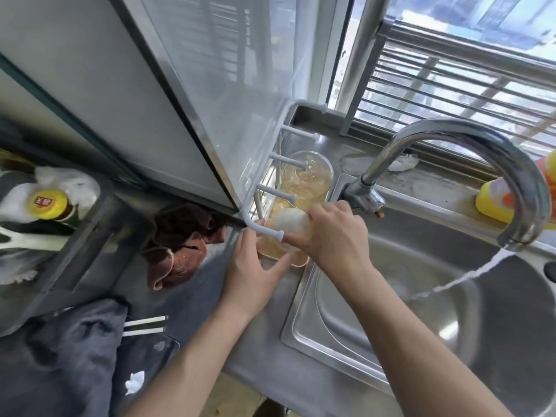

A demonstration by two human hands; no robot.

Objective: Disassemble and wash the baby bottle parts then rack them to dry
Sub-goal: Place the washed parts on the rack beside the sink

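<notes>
A white drying rack (272, 158) with several pegs stands on a translucent amber tray (301, 260) left of the sink. A frosted white bottle part (290, 222), dome-shaped, sits at the nearest peg. My right hand (334, 233) grips this part from the right. My left hand (255, 266) holds the tray's near end from below, thumb along its edge. A clear bottle piece (307, 173) hangs on a farther peg.
The chrome tap (469, 139) runs water into the steel sink (451, 311). A brown cloth (180, 245) lies on the counter left of the rack. A yellow detergent bottle (496, 203) sits by the window. A dark garment (75, 356) lies lower left.
</notes>
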